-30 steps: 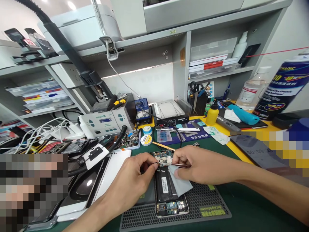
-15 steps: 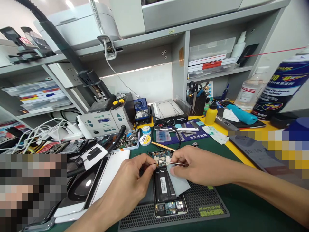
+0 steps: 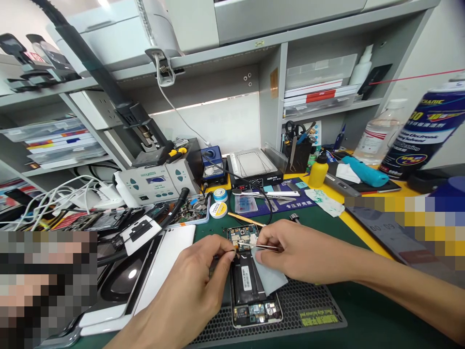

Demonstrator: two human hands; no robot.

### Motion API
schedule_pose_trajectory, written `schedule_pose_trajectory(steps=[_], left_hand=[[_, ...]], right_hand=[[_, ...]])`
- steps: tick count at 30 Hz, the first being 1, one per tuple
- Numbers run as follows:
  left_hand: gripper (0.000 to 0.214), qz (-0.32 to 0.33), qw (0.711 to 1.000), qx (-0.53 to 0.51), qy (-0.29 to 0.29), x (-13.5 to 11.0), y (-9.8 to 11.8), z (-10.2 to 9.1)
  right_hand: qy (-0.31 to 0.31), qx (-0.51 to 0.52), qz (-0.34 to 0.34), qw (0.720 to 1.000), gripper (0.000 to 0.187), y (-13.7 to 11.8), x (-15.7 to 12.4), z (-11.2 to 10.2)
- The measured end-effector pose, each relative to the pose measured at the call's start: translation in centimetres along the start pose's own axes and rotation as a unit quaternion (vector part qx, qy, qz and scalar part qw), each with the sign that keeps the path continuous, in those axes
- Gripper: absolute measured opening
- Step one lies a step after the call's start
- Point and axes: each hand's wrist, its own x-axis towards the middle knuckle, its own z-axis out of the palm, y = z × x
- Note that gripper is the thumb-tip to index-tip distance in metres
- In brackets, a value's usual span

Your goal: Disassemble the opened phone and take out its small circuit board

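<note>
opened phone [image 3: 246, 280]: on mat [image 3: 317, 312], long axis running away from person; far end lies between left hand [image 3: 203, 271], fingertips at the left edge, contents too small to tell, and right hand [image 3: 296, 249], grasping tweezers [image 3: 267, 246] and grey cloth [image 3: 271, 277].

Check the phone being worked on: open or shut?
Open: the phone shows its insides, with the black battery and lower circuit board exposed.
</note>
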Motion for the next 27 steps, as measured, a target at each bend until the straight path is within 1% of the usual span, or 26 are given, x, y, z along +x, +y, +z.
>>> schedule_pose_trajectory(steps=[3,7,11,13,15,21,24,27], left_hand=[[0.021,0.036,0.999,0.024,0.020,-0.1,0.1,0.0],[0.019,0.057,0.997,0.038,0.027,-0.3,0.1,0.0],[0.017,0.038,0.999,-0.004,0.027,-0.8,-0.1,0.0],[0.017,0.023,0.999,-0.031,0.025,-1.0,0.0,-0.1],[0.018,0.023,0.998,-0.044,0.025,-1.1,0.3,-0.1],[0.017,0.046,0.997,-0.019,0.067,-1.3,0.7,-0.4],[0.017,0.067,0.995,-0.014,0.078,-1.6,0.7,-0.4],[0.018,0.072,0.994,-0.002,0.083,-2.0,0.6,-0.2]], right_hand=[[0.006,-0.004,-0.005,1.000,0.021,0.2,-0.2,0.1],[0.006,-0.012,-0.012,1.000,0.022,0.5,-0.1,0.1],[0.013,-0.020,-0.015,1.000,0.021,0.5,0.0,0.2],[0.018,-0.023,-0.016,0.999,0.019,0.4,0.1,0.3],[0.020,-0.026,-0.015,0.999,0.019,0.4,0.0,0.4],[0.020,-0.033,-0.011,0.999,0.019,0.3,-0.2,0.4],[0.024,-0.038,-0.006,0.999,0.019,0.2,-0.2,0.4],[0.029,-0.045,-0.004,0.999,0.019,0.1,-0.1,0.3]])
